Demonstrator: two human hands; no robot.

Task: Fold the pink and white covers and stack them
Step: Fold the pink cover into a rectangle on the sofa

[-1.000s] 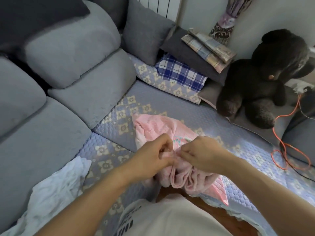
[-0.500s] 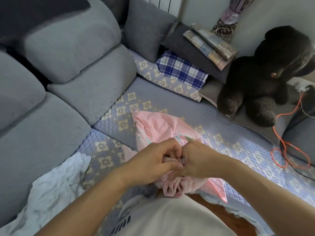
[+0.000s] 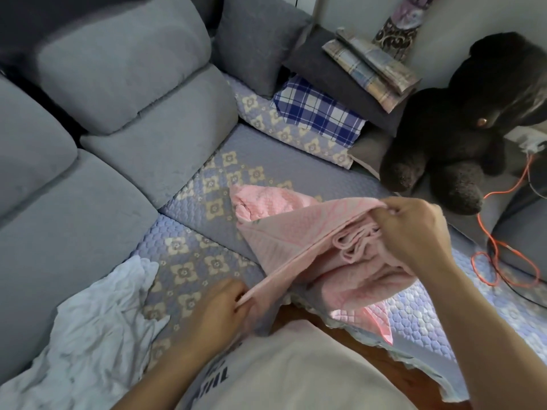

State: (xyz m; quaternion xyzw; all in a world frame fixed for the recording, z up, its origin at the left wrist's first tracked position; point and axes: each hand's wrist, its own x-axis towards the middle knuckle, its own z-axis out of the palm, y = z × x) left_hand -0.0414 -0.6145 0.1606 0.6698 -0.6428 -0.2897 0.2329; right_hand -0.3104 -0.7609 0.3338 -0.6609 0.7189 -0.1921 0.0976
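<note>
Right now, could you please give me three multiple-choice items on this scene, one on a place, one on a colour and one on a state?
1. Where does the white cover lie?
A. on the sofa seat, left of the pink cover
B. on the plush bear's lap
C. on the grey pillow

2. What colour is the cable beside the plush bear?
A. green
B. orange
C. white

3. How is the pink cover held?
A. by neither hand
B. by the left hand only
C. by both hands, an edge stretched between them

Answers:
1. A, it lies crumpled at the lower left.
2. B, the loops are orange.
3. C, the left hand and right hand each pinch it.
</note>
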